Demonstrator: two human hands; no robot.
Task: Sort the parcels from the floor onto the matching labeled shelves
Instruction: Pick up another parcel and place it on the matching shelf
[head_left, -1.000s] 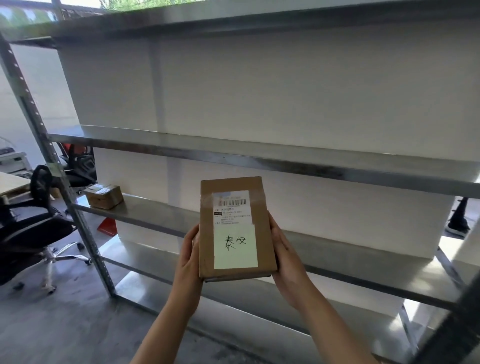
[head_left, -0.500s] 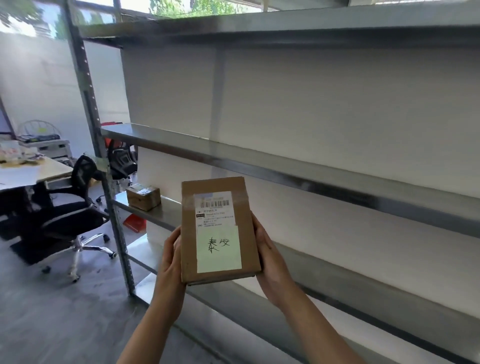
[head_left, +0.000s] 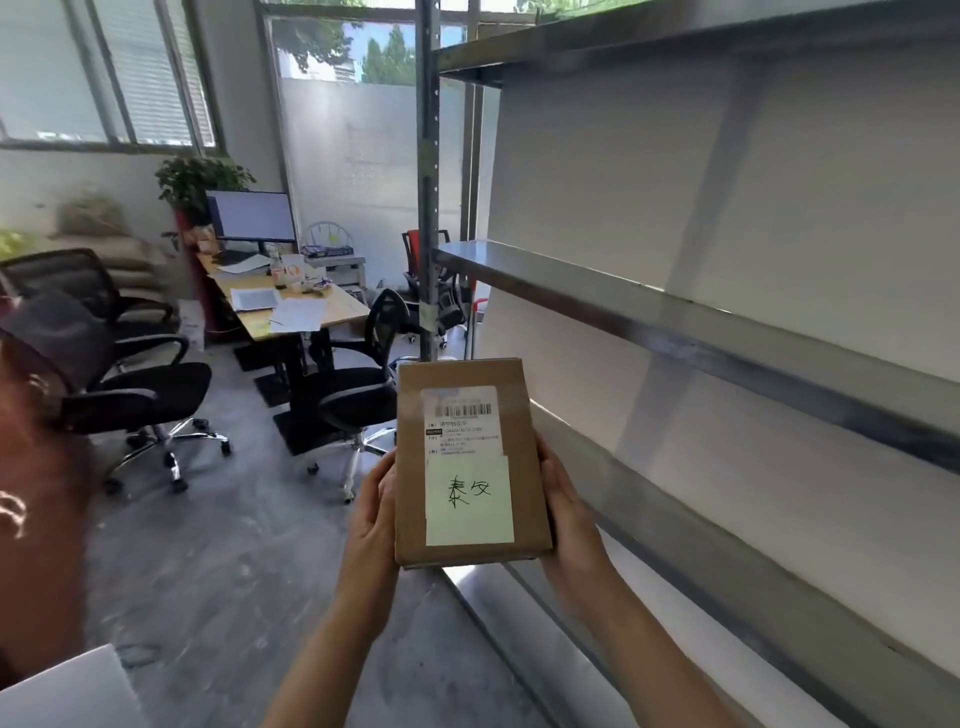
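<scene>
Head view: our left hand (head_left: 371, 519) and right hand (head_left: 569, 519) fingers grasp the sides of a flat brown cardboard parcel (head_left: 522, 415) bearing a barcode label (head_left: 462, 421) and pale handwritten note (head_left: 469, 501)

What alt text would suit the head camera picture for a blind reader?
A left hand and right hand hold a cardboard parcel upright, its handwritten note facing the camera. Metal shelves stand on the right, a desk and office chairs behind.

A light wooden desk (head_left: 337, 306) strewn with white papers (head_left: 298, 314) carries a lit flat monitor (head_left: 254, 215), with black mesh swivel chairs (head_left: 358, 395) on the grey concrete floor (head_left: 218, 545) beside it and a leafy potted plant (head_left: 200, 179) behind.
</scene>
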